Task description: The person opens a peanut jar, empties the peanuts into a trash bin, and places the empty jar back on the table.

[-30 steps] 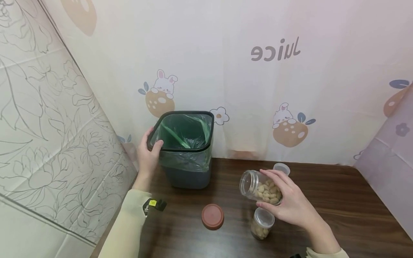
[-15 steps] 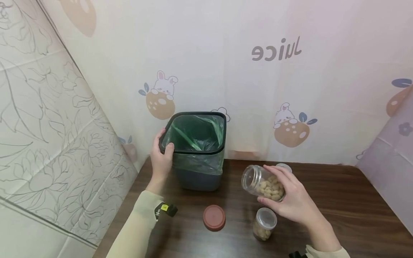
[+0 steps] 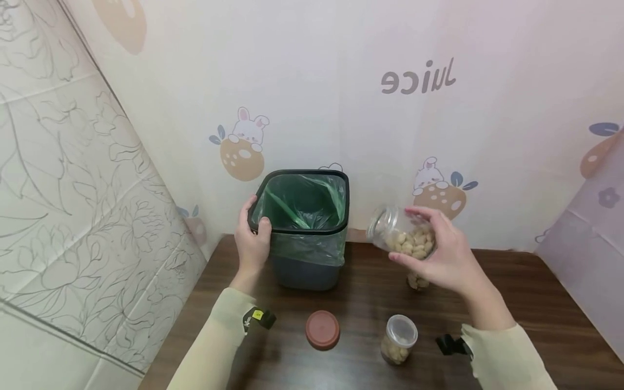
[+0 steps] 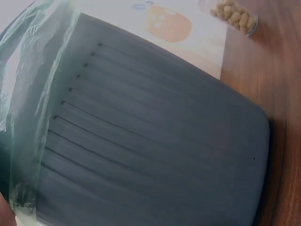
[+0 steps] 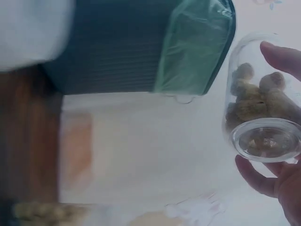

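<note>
My left hand [image 3: 252, 244] grips the left rim of a dark grey trash bin [image 3: 307, 271], thumb on the near side. A translucent green bag [image 3: 312, 246] lines the bin and folds over its rim. My right hand [image 3: 448, 254] holds a clear jar [image 3: 390, 227] part-filled with pale nuts [image 3: 414, 244]. The jar is raised above the table, its uncapped mouth tipped left towards the bin but apart from it. In the right wrist view the jar's round base [image 5: 268, 141] faces the camera, with thumb and fingers on opposite sides.
A reddish-brown round lid [image 3: 322, 329] lies in front of the bin. To its right stands a capped jar of nuts [image 3: 400, 341]. Another nut jar [image 3: 417, 281] is partly hidden behind my right hand. A patterned cloth [image 3: 302, 81] hangs behind the wooden table [image 3: 361, 303].
My left hand has moved the bin to the right. My right hand has lifted the jar higher, still tilted, and the nut jar behind it has come partly into view.
</note>
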Demonstrator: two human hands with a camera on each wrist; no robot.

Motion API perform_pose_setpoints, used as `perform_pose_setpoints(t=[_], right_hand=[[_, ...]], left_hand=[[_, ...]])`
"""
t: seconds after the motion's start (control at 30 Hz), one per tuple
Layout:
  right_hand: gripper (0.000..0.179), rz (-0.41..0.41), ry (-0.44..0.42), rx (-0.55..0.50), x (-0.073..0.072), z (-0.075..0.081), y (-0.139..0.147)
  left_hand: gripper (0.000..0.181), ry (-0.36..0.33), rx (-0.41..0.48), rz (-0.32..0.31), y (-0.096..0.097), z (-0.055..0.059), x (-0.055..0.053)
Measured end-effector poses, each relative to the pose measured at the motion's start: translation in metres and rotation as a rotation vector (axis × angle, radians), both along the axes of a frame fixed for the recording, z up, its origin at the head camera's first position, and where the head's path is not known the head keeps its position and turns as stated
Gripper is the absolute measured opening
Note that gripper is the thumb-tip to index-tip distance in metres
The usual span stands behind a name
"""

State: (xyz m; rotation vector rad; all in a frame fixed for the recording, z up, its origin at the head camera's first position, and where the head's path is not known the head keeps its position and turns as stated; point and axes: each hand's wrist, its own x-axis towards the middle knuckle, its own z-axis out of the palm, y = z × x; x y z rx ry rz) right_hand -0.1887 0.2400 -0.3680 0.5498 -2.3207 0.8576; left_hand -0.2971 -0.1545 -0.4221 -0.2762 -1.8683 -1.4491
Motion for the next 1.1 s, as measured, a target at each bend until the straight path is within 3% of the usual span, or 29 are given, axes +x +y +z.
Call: perform_pose_setpoints(t=[0.2,0.5,0.87,1.1], right_hand=[[0.097,0.002,-0.017,0.029,-0.021,0.041,-0.017],[0.09,-0.004,-0.099,0.067,-0.049,0.078,-0.046],[0.09,0.077,-0.154,0.076,-0.086,0.095,-0.074],[0.091,0.098,-0.227,0.055,-0.099,0.099,-0.082]], left_hand=[[0.057,0.02,0.012,0.026,0.0,-0.003,-0.002],[0.058,0.024,0.017,0.037,0.003,-0.004,-0.003],[0.057,0.046,0.032,0.071,0.004,-0.006,-0.003],[0.059,0.059,0.028,0.071,0.007,-0.006,-0.004]])
